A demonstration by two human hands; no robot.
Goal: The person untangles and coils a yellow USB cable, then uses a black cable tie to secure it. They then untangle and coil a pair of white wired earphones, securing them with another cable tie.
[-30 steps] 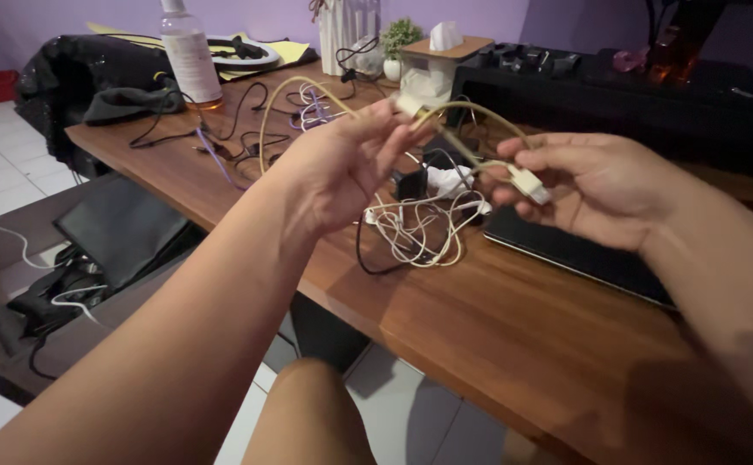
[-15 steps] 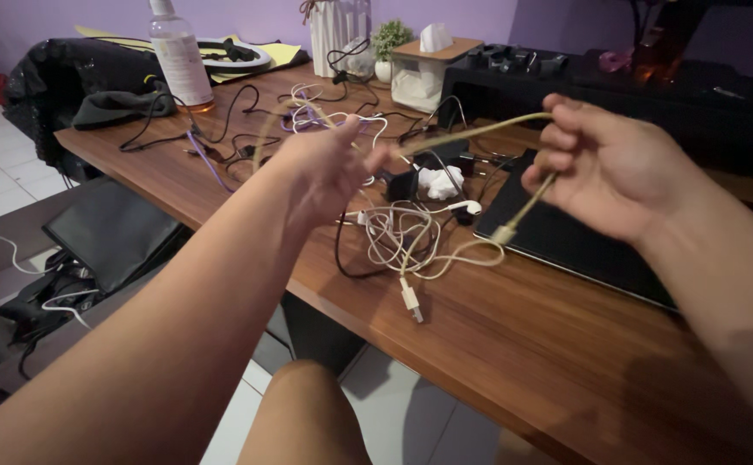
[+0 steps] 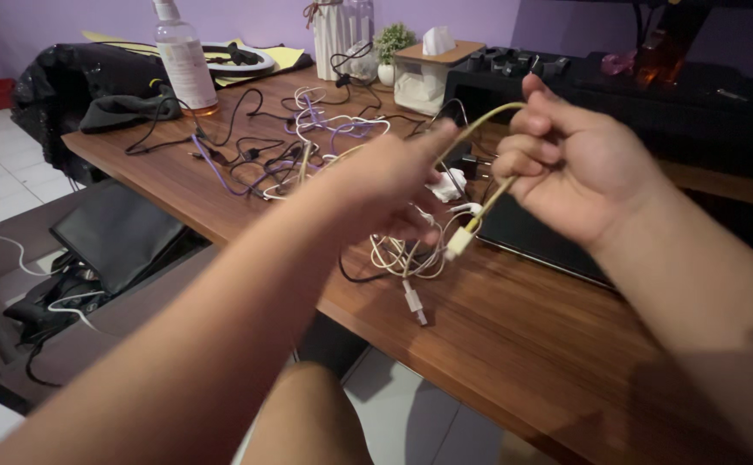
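Note:
My left hand (image 3: 385,185) pinches a pale yellow cable (image 3: 490,115) above the wooden table (image 3: 531,336). My right hand (image 3: 570,164) is closed around the same cable a short way along it, and the cable's plug end (image 3: 459,243) hangs down below that fist. Under both hands lies a tangle of white cables (image 3: 411,254) with one white plug (image 3: 414,303) pointing toward the table's front edge. Part of the cable is hidden behind my left hand.
More black, white and purple cables (image 3: 290,142) sprawl over the far left of the table. A clear bottle (image 3: 183,60), a tissue box (image 3: 428,73), a small plant (image 3: 391,47) and a black laptop (image 3: 549,237) stand around. A black bag (image 3: 114,228) lies on the floor.
My left hand has moved right and nearer my right hand, shortening the stretch of yellow cable between them. The plug end has lifted off the table and hangs below my right fist.

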